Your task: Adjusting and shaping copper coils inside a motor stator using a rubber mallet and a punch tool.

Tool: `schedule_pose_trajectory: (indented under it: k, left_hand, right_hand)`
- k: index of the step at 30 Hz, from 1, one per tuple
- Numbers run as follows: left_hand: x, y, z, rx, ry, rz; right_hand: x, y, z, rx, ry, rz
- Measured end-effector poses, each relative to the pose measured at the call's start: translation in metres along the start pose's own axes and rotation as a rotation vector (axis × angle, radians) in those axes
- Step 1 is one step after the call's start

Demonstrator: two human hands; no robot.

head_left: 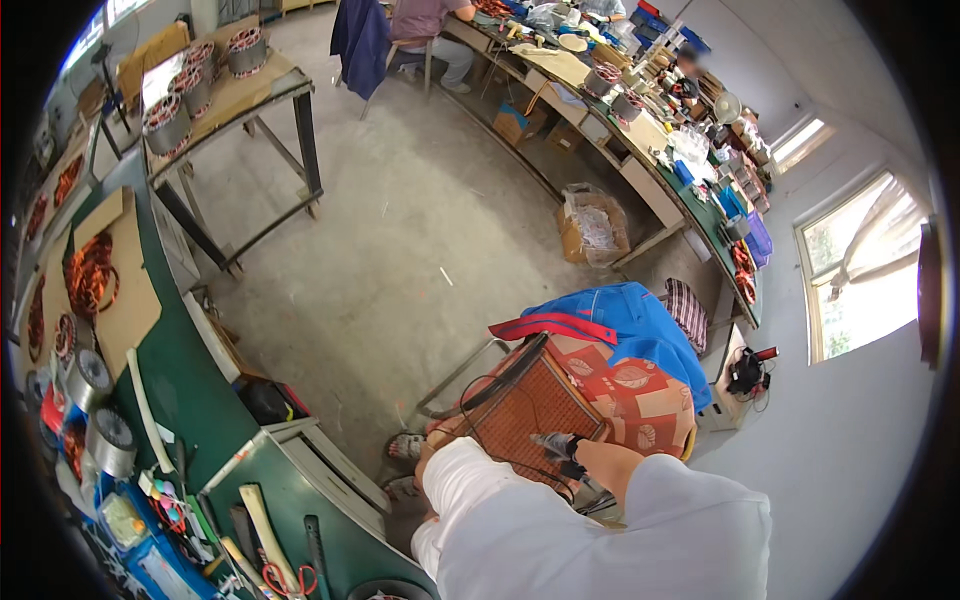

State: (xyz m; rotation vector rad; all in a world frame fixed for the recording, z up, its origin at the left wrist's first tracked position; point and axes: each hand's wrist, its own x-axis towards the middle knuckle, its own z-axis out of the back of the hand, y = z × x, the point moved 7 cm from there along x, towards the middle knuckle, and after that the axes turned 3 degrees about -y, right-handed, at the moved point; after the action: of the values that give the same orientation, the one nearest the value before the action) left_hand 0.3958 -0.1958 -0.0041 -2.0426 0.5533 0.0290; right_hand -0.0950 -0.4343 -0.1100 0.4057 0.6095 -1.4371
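My right hand [556, 446] wears a grey glove with a dark cuff. It hovers over or touches the brown woven chair seat [515, 425], fingers stretched to the left, with nothing visible in them. Thin black cables [472, 402] loop across the seat close to it. What appears to be my left hand [405, 446], in a grey patterned glove, is low beside the chair's left side; its fingers are too small to make out. Over the chair lie a red leaf-patterned cushion [625, 385] and a blue jacket [640, 318] with a red band.
To my left, a green workbench [190, 370] holds metal motor stators [110, 440], copper coils [92, 275], hammers and red-handled scissors [288, 580]. A cabinet [325, 470] stands below. Ahead are a table with stators [246, 52], a long cluttered bench, a carton [592, 225] and seated people.
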Motion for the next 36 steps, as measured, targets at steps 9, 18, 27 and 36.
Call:
schedule_pose_trajectory:
  k: [9,18,27,36]
  left_hand:
    - [-0.001,-0.024,-0.016,-0.030,0.075,0.041]
    - [-0.008,-0.025,-0.038,-0.119,0.148,0.116]
    - [-0.015,-0.014,-0.058,-0.193,0.191,0.198]
    - [-0.026,-0.002,-0.097,-0.246,0.330,0.312]
  right_hand:
    - [-0.017,0.145,-0.125,-0.173,0.336,0.607]
    - [-0.044,0.183,-0.067,0.035,0.263,1.225]
    - [-0.063,0.031,0.065,-0.307,0.305,1.166]
    - [-0.019,0.026,0.079,-0.986,0.528,0.688]
